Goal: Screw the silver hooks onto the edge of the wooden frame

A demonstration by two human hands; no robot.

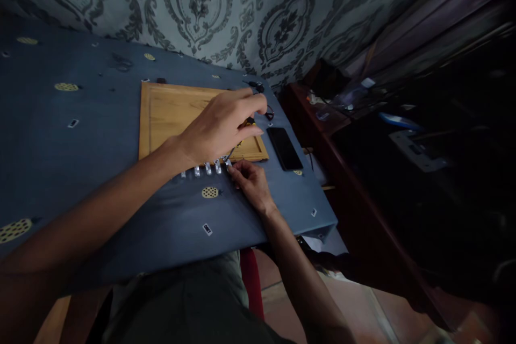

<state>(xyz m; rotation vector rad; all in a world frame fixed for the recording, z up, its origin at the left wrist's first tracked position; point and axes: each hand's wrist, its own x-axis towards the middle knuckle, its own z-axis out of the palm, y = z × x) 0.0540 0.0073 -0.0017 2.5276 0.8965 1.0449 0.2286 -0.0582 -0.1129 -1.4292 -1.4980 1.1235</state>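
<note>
Your right hand (252, 183) pinches the end piece of the row of small clear clips (207, 168) along the wooden board's (169, 113) near edge. Your left hand (221, 123) curls over a yellow-black tool (250, 124) at the board's right corner, beside the phone (284, 148).

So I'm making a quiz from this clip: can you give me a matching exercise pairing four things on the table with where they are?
Things:
1. wooden board
2. phone
3. row of small clear pieces
4. right hand

Places:
A. right of the board, face up on the cloth
B. along the board's near edge
C. under the left hand
D. at the right end of the row

Pairs: 1-C, 2-A, 3-B, 4-D
</note>
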